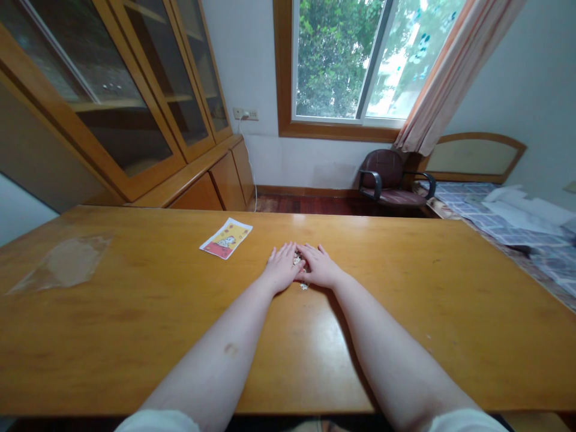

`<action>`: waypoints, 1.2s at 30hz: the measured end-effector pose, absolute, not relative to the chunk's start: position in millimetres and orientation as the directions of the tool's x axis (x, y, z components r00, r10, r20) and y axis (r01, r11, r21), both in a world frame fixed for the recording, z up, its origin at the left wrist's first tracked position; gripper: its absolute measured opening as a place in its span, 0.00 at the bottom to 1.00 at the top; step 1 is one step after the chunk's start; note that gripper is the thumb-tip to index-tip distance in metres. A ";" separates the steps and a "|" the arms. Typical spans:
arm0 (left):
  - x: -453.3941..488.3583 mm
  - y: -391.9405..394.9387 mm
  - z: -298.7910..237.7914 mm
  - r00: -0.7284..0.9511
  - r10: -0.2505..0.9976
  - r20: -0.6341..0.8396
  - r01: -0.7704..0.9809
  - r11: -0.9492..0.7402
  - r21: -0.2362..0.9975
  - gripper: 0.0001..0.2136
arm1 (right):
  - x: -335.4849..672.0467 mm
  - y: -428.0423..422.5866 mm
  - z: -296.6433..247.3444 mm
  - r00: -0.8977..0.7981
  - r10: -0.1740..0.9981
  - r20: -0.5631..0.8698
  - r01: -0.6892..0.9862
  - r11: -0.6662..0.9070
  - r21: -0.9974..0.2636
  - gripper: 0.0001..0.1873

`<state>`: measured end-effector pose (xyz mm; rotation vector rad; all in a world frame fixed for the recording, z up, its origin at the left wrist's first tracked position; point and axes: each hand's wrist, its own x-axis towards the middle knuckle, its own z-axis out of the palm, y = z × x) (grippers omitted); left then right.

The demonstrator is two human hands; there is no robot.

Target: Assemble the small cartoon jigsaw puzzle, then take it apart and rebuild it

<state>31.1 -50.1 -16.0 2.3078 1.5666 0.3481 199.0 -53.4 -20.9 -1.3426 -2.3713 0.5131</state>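
Small loose pieces (297, 260), pale and speckled, in a little cluster at the center of the frame, lying on a honey-colored wooden table (418, 306) and mostly hidden between the two hands. A few more of them (304, 286) just below, near the heels of the hands. Exact shape and number impossible to make out at this size.

Left hand (282, 267) and right hand (318, 267) both flat and palm down, fingers extended, not closed around anything. Fingertips of the two hands meeting or nearly meeting above the cluster, with only a narrow gap between the palms. Contact with the pieces likely at the inner edges of the hands, though hard to confirm, since the fingers cover them.

Plenty of open wood on both sides and ahead of the hands, with the far table edge up past mid-frame and the near edge along the bottom. Just left of the left hand, a small printed card (225, 238) in yellow and red, lying at an angle. Farther left, a clear plastic sheet (63, 264) flat on the wood.

Beyond the table, a glass-fronted wooden cabinet (135, 102) at upper left, a window (342, 66) at top center, a dark chair (389, 180) below it, and a bed (508, 222) with papers, cut off at the right edge.
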 end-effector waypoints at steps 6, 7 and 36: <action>32.1 -48.8 -12.9 0.358 0.929 0.093 0.800 -0.356 0.482 0.24 | 198.4 -47.0 -21.4 -0.483 0.842 0.240 0.648 0.528 -0.549 0.31; 32.3 -48.6 -12.6 0.365 0.924 0.116 0.779 -0.371 0.505 0.22 | 198.1 -46.2 -21.5 -0.485 0.836 0.257 0.631 0.538 -0.559 0.26; 9.7 -62.3 -12.6 0.543 0.840 0.018 0.810 -0.530 0.251 0.35 | 210.3 -76.2 -23.9 -0.481 0.864 0.145 0.801 0.501 -0.328 0.55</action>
